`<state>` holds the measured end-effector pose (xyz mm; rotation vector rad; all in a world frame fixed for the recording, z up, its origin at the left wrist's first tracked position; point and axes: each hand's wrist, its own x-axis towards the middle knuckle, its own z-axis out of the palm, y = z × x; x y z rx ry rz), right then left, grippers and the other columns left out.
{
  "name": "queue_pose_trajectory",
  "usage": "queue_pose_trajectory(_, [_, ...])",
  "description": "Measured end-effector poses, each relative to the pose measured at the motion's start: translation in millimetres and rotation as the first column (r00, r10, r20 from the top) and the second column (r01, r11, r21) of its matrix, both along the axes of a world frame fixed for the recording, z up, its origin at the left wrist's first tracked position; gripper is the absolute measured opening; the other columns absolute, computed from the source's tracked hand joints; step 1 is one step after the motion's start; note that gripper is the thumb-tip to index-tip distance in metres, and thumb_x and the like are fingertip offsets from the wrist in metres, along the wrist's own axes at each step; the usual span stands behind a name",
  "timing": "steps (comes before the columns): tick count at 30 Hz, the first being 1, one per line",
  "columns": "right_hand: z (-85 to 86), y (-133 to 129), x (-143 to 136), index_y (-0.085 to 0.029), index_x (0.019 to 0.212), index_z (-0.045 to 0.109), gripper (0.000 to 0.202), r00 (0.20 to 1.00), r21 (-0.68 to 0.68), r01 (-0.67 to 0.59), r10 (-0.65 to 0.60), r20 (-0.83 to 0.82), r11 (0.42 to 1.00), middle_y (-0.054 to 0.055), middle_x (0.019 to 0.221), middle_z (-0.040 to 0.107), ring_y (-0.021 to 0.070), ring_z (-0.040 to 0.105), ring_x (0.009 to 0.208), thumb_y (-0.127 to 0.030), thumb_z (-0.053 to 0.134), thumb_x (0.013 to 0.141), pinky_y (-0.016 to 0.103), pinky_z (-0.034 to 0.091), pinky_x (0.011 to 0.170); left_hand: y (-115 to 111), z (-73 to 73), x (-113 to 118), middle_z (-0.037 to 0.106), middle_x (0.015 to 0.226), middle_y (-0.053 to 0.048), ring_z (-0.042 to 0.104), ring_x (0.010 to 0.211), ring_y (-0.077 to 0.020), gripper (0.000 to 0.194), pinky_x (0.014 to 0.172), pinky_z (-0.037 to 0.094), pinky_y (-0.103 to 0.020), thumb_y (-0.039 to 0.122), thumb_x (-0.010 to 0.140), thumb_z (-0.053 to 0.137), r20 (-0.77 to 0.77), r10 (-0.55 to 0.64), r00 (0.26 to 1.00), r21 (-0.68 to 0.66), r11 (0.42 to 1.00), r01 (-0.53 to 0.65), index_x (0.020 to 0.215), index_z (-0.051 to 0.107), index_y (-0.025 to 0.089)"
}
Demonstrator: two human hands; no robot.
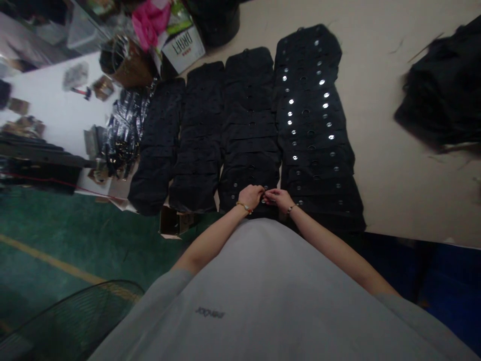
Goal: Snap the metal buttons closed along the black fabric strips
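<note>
Meeting nr bench (383,195) front edge, L hand (250,197) + R hand (280,198) w/ fingers bunched, can't tell if gripping; blk pcs (248,146) prob. soft, lift by edges.

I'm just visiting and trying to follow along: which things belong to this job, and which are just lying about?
Seems part of the job:
left hand and right hand, close together
black pieces under them, in four rows
silver discs on some pieces

Apparently lying about:
DRAFT box
pink cloth
basket

Tabletop (376,150) lies bare between the black fabric rows (314,95) and the dark cloth heap (447,95) rightward; a DRAFT carton (184,52) and black tub (220,25) obstruct the far-left side.
</note>
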<state>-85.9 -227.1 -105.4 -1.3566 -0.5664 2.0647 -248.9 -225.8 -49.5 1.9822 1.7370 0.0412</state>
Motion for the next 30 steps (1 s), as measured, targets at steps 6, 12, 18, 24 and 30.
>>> queue_pose_trajectory(6, [-3.5,0,-4,-0.013,0.081,0.067,0.01,0.997,-0.02,0.063,-0.062,0.039,0.998,0.008,0.074,0.072,0.0137,0.068,0.06,-0.016,0.075,0.077,0.022,0.059,0.055,41,2.5,-73,0.071,0.099,-0.002,0.064,0.091,-0.0149,0.021,0.081,0.047,-0.024,0.027,0.091,0.048,0.11,0.439,0.892,0.002,0.897,-0.442,0.101,0.065,0.023])
queue_pose_trajectory(12, [1.9,1,-5,-0.012,0.082,0.068,0.01,0.993,-0.05,0.109,-0.105,0.061,0.993,0.01,0.076,0.072,0.0146,0.069,0.062,-0.018,0.074,0.078,0.024,0.06,0.057,73,-15.0,-108,0.072,0.091,-0.001,0.064,0.085,-0.015,0.013,0.079,0.048,-0.024,0.025,0.082,0.059,0.149,0.414,0.898,-0.147,0.907,-0.394,0.089,0.07,0.022])
queue_pose_trajectory(18, [4.3,0,-7,-0.011,0.087,0.068,0.009,0.988,-0.07,0.144,-0.139,0.073,0.987,0.01,0.08,0.073,0.0151,0.07,0.066,-0.011,0.07,0.079,0.026,0.06,0.062,79,-21.4,-111,0.071,0.088,-0.001,0.064,0.085,-0.0178,0.014,0.076,0.046,-0.027,0.033,0.083,0.058,0.045,0.373,0.927,-0.125,0.923,-0.365,0.092,0.067,0.027])
queue_pose_trajectory(24, [7.3,-5,-16,-0.013,0.085,0.067,0.009,0.961,-0.037,0.235,-0.226,0.161,0.971,0.008,0.081,0.072,0.0135,0.069,0.065,-0.014,0.072,0.078,0.023,0.059,0.06,76,-18.7,-114,0.066,0.101,-0.005,0.061,0.093,-0.0204,0.017,0.077,0.045,-0.029,0.034,0.088,0.052,-0.025,0.192,0.981,-0.011,0.981,-0.192,0.095,0.065,0.026])
queue_pose_trajectory(30, [13.7,-5,-20,-0.016,0.084,0.065,0.008,0.937,-0.112,0.337,-0.321,0.136,0.935,0.006,0.079,0.071,0.0113,0.067,0.064,-0.017,0.071,0.079,0.021,0.058,0.06,68,-17.6,-130,0.062,0.103,-0.009,0.056,0.1,-0.0213,0.026,0.087,0.043,-0.029,0.038,0.093,0.044,-0.017,0.034,0.999,0.052,0.998,-0.033,0.1,0.065,0.024])
